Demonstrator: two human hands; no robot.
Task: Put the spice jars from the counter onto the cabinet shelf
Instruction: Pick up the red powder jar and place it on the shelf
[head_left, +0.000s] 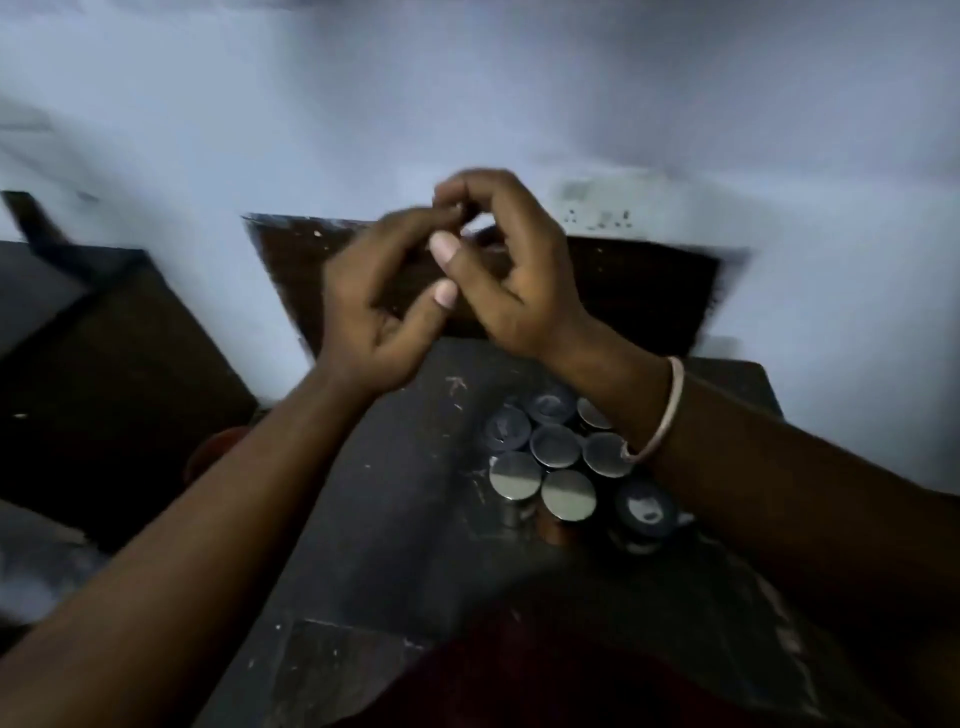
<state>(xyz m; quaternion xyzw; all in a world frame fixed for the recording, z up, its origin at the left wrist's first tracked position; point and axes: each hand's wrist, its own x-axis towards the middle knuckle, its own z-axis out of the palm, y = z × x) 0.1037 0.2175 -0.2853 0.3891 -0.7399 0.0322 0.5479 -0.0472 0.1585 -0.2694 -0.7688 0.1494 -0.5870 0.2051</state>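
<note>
Several spice jars (556, 447) with round silver and dark lids stand bunched together on the dark counter (395, 493), below my right wrist. My left hand (379, 306) and my right hand (498, 275) are raised together above the counter, in front of a dark wall recess (639, 296). The fingertips of both hands touch each other and the fingers are curled. Neither hand holds a jar. The frame is blurred, so I cannot tell if something small is pinched between the fingers.
A pale wall fills the top of the view, with a white switch plate (602, 208) right of my hands. A dark surface (104, 374) lies at the left. A bangle (660, 415) sits on my right wrist.
</note>
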